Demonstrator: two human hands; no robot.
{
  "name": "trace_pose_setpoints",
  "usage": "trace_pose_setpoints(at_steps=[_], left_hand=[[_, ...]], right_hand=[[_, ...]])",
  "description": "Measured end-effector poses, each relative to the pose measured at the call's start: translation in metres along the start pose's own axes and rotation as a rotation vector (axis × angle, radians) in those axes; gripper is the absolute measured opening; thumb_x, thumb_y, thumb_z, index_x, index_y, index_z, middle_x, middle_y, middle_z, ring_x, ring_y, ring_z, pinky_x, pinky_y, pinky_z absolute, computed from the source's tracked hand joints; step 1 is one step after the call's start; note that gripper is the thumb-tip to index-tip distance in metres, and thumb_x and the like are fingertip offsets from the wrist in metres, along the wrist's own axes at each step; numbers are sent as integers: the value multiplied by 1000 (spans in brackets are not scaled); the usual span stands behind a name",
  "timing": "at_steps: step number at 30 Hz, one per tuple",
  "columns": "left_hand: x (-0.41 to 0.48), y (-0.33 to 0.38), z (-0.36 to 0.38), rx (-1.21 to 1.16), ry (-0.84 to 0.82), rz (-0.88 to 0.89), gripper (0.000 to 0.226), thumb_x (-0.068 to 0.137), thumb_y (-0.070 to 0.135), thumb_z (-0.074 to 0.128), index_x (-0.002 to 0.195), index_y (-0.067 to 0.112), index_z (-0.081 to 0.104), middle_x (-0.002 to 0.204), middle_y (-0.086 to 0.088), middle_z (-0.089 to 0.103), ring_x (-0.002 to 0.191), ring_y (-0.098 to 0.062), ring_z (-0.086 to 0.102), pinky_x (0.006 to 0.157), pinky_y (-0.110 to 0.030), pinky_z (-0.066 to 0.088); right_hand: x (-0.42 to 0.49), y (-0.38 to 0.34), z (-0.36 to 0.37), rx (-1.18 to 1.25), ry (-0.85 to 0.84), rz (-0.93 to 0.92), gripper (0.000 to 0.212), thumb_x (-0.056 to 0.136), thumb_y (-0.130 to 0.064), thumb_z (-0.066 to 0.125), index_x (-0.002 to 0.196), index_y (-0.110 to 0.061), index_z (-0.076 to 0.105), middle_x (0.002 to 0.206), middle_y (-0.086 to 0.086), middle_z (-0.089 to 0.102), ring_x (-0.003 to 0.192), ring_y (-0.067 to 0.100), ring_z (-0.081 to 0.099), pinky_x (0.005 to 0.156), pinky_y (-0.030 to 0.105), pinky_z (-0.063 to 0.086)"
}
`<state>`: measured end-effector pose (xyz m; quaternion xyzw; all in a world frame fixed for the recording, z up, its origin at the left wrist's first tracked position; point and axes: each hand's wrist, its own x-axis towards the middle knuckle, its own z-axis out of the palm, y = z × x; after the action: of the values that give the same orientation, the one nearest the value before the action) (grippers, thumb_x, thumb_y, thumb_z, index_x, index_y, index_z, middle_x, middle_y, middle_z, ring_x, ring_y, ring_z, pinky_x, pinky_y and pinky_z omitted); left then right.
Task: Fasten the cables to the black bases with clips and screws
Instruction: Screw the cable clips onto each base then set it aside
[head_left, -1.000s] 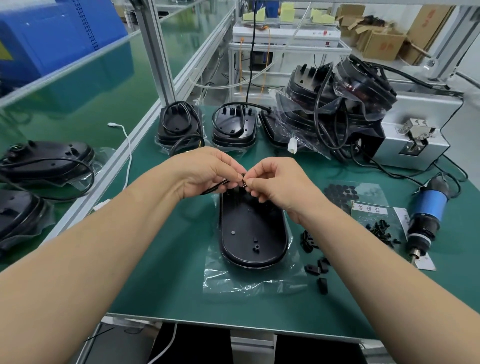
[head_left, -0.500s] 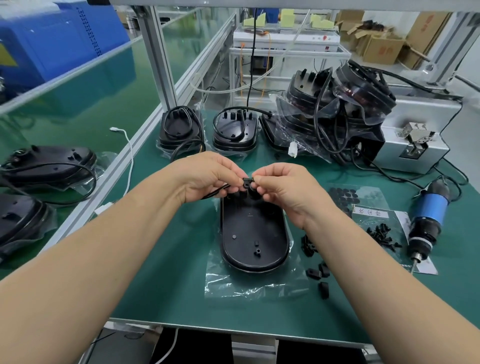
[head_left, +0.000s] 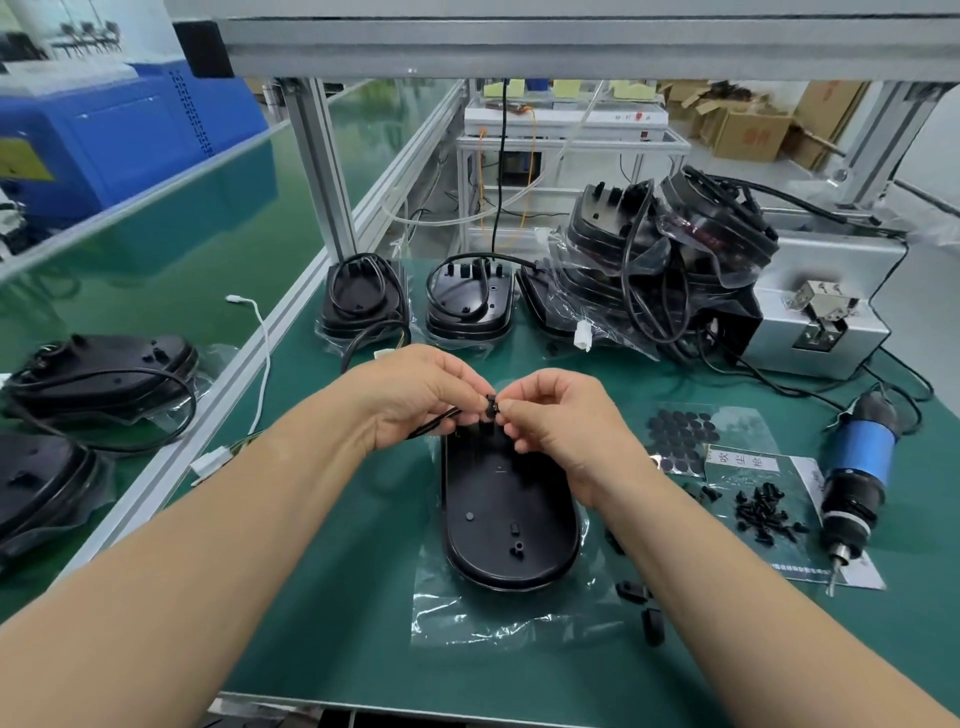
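A black oval base (head_left: 506, 512) lies open side up on a clear plastic bag (head_left: 467, 618) in the middle of the green mat. Above its far end my left hand (head_left: 415, 395) pinches a thin black cable (head_left: 434, 423) that trails down to the left. My right hand (head_left: 550, 415) pinches a small black clip (head_left: 490, 405) against the cable, fingertip to fingertip with the left. Loose black clips (head_left: 652, 623) lie right of the base. Small black screws (head_left: 763, 512) sit in a heap on a clear bag further right.
A blue electric screwdriver (head_left: 854, 467) lies at the right edge, a grey screw feeder (head_left: 821, 322) behind it. Bagged bases with cables (head_left: 470, 301) stand at the back, several stacked (head_left: 670, 249). More bases (head_left: 98, 374) sit on the left conveyor. A white connector (head_left: 210, 462) lies by the rail.
Both hands stayed together over the base's far end, working the clip onto the cable. The camera tilted up a little, so the scene sits lower in the frame.
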<state>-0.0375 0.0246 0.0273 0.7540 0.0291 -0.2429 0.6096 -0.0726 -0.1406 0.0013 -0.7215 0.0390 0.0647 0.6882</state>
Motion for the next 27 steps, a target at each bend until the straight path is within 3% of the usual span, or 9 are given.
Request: trace_pose_setpoints(at_steps=[3, 7, 10, 13, 16, 18, 22, 24, 27], left_hand=[[2, 1, 1, -26, 17, -48, 18, 81, -9, 64, 75, 7, 69, 60, -6, 65, 51, -9, 61, 45, -16, 46], [3, 7, -1, -71, 11, -113, 14, 81, -12, 63, 78, 1, 67, 69, -12, 67, 58, -13, 65, 53, -19, 55], [5, 11, -2, -49, 25, -116, 13, 81, -14, 62, 77, -2, 64, 76, -16, 66, 60, -17, 66, 56, -22, 57], [4, 15, -1, -60, 5, -132, 8, 83, -15, 60, 86, -8, 63, 84, -22, 64, 68, -23, 68, 68, -30, 61], [1, 16, -6, -142, -51, -183, 18, 86, -14, 57, 104, -17, 58, 100, -30, 61, 82, -32, 67, 74, -35, 61], [-2, 17, -5, -115, -105, -177, 9, 84, -15, 58, 92, -14, 61, 96, -28, 61, 86, -32, 66, 74, -35, 61], [-2, 14, 2, 111, -18, -90, 19, 77, -19, 64, 74, 0, 60, 77, -22, 64, 65, -26, 69, 59, -27, 60], [1, 14, 3, 127, 8, -62, 22, 76, -20, 64, 77, 1, 61, 76, -23, 66, 61, -25, 70, 54, -24, 58], [2, 17, 5, 137, 34, -14, 21, 76, -22, 63, 84, -2, 61, 80, -26, 66, 59, -25, 70, 50, -21, 54]], right_hand=[[1, 3, 0, -348, 82, -155, 10, 81, -14, 75, 81, -20, 67, 74, -4, 68, 63, 10, 58, 61, 27, 50], [8, -3, -8, -652, -4, -389, 24, 85, -24, 72, 103, -31, 58, 102, -13, 57, 71, 3, 55, 70, 17, 44], [18, -11, -12, -741, -181, -443, 22, 89, -24, 69, 111, -27, 64, 91, -11, 67, 64, 2, 55, 68, 20, 43], [25, -13, -15, -780, -233, -517, 16, 91, -20, 67, 107, -22, 71, 78, -12, 65, 62, 1, 55, 66, 16, 42], [28, -10, -18, -742, -227, -526, 13, 90, -17, 69, 102, -19, 73, 73, -13, 64, 60, -1, 54, 64, 10, 41], [30, -8, -17, -739, -222, -530, 9, 88, -17, 71, 96, -20, 73, 72, -14, 64, 61, -4, 55, 63, 10, 41], [38, -9, -18, -686, -250, -466, 7, 84, -18, 75, 87, -22, 69, 75, -10, 67, 66, -1, 58, 65, 16, 45], [42, -14, -23, -567, -355, -303, 10, 85, -15, 75, 90, -18, 67, 74, -4, 65, 64, 10, 56, 59, 26, 48], [49, -20, -27, -504, -423, -167, 11, 85, -10, 76, 91, -11, 66, 68, -2, 61, 57, 10, 52, 49, 22, 44]])
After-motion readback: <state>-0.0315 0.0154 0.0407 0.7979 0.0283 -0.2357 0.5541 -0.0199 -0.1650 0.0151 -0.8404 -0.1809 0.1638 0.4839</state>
